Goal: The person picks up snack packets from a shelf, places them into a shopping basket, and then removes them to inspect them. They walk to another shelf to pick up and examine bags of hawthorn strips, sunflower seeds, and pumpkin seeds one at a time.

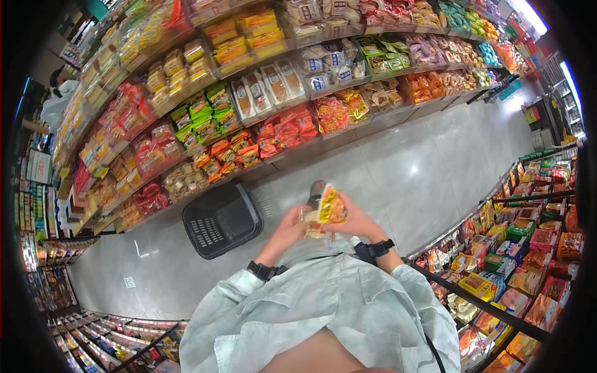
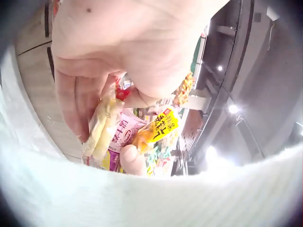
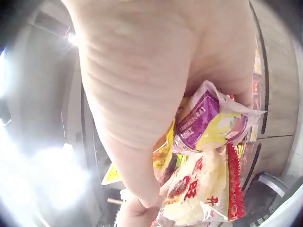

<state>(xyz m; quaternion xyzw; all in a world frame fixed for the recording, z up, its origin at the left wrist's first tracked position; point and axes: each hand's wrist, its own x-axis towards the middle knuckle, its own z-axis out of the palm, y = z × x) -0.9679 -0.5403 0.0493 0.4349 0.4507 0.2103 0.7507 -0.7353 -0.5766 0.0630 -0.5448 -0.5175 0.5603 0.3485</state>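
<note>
Curling round packets (image 1: 333, 210), left hand (image 1: 291, 226) and right hand (image 1: 359, 221) show purple wrapping (image 3: 201, 119) only in wrist views.

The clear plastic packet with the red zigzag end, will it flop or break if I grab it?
The clear packet might bend at its red end, which looks like thin film. The pale pieces inside look like crackers, so squeezing could snap them. It looks flattish, so probably won't roll.
</note>
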